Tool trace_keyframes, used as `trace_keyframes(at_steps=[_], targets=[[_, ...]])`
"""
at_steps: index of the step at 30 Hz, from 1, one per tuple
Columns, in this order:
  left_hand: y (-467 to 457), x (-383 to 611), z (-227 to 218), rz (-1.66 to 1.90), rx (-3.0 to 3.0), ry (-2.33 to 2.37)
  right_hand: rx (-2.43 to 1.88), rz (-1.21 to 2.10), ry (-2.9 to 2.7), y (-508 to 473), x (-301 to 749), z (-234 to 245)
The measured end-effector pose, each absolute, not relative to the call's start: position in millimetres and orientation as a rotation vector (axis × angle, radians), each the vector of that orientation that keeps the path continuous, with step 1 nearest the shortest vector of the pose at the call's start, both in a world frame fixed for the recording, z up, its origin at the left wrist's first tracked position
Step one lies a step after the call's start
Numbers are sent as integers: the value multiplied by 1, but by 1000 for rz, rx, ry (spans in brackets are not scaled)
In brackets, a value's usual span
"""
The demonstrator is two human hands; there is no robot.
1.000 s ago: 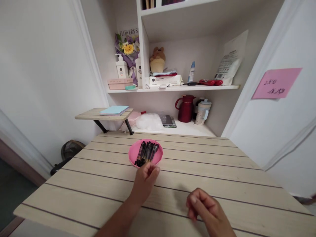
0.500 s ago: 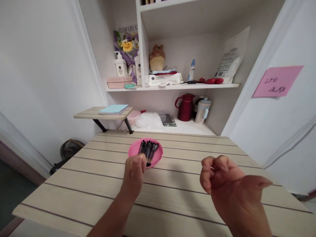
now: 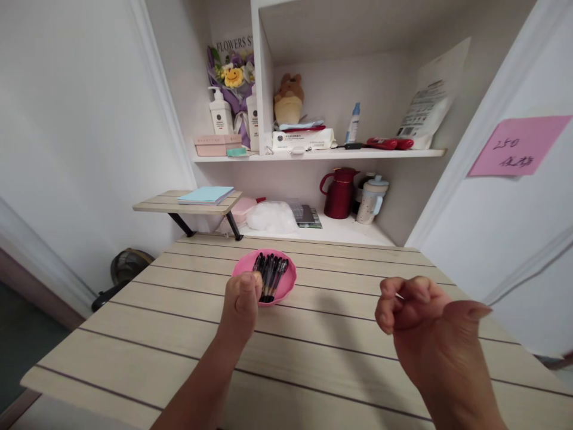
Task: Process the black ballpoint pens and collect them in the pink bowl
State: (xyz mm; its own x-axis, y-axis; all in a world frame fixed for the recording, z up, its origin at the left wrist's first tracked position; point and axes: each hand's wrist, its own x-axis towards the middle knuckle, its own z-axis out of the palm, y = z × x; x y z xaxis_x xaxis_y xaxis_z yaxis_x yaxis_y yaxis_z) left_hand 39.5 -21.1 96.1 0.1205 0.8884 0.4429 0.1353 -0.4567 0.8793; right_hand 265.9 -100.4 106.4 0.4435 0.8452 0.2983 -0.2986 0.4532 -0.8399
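Observation:
A pink bowl (image 3: 286, 273) sits in the middle of the slatted wooden table (image 3: 358, 358), with several black pens (image 3: 271, 276) lying in it. My left hand (image 3: 242, 304) is at the bowl's near left rim, its fingers curled shut over the near ends of the leftmost pens. My right hand (image 3: 421, 322) is raised above the table to the right of the bowl. Its fingers are curled into a loose fist with the thumb out, and nothing shows in it.
Behind the table, white shelves hold a dark red jug (image 3: 340, 194), a lidded cup (image 3: 370, 200), lotion bottles (image 3: 220, 119), a plush toy (image 3: 289, 101) and a flower bouquet (image 3: 233, 74). A small wooden riser (image 3: 179, 207) carries a blue notebook (image 3: 206, 195). A pink note (image 3: 519, 146) sticks to the right wall.
My left hand moved up from below the bowl to its rim and closed over the pen ends. My right hand rose from the table into a loose fist.

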Motion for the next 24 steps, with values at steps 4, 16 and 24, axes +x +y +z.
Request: trace_keyframes(at_steps=[4, 16, 24], targets=[[-15, 42, 97, 1393, 1704, 1036, -804, 801, -825, -91, 270, 105], [18, 48, 80, 1351, 1735, 1258, -857, 782, -759, -62, 272, 92], [43, 51, 67, 1305, 1797, 1401, -924, 746, -713, -44, 278, 78]])
